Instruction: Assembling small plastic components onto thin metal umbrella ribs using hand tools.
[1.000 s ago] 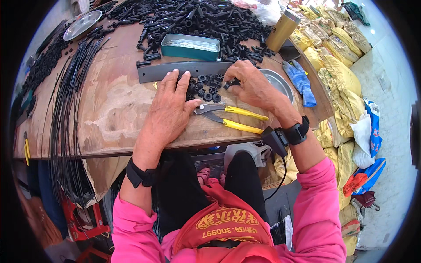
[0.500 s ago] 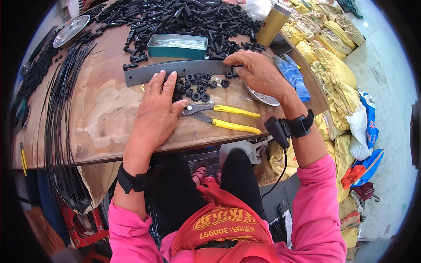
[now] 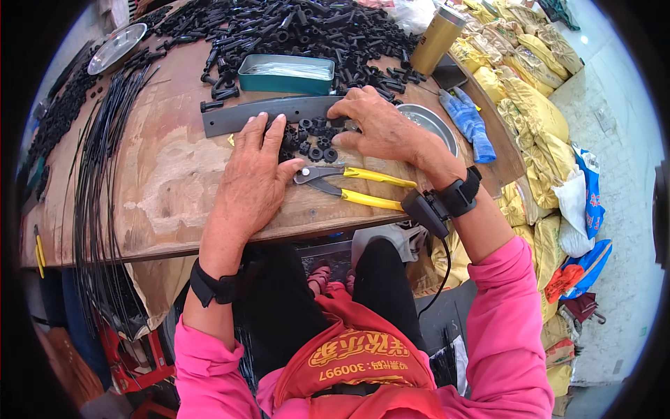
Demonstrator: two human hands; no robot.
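My left hand (image 3: 257, 178) lies open on the wooden table with its fingers spread. Its fingertips reach the lower edge of a flat grey metal strip (image 3: 234, 120) with holes in it. A pile of small black ribbed round parts (image 3: 315, 144) sits beside those fingers. From the right, my right hand (image 3: 377, 126) curves around this pile, thumb and fingers apart, and covers the strip's right end. Some parts are hidden under its palm. Pliers (image 3: 370, 199) with yellow handles lie just below, jaws near my left thumb.
Behind the strip stand a green tin (image 3: 286, 85) of thin pale pieces and a heap of black bolt-like parts (image 3: 293, 31). A metal dish (image 3: 449, 133), blue glove (image 3: 469, 122) and gold flask (image 3: 437, 42) are at right. Long black strips (image 3: 98, 181) hang over the left edge.
My right hand has moved left from the strip's end to the black round parts, uncovering the metal dish. My left hand has stayed in place.
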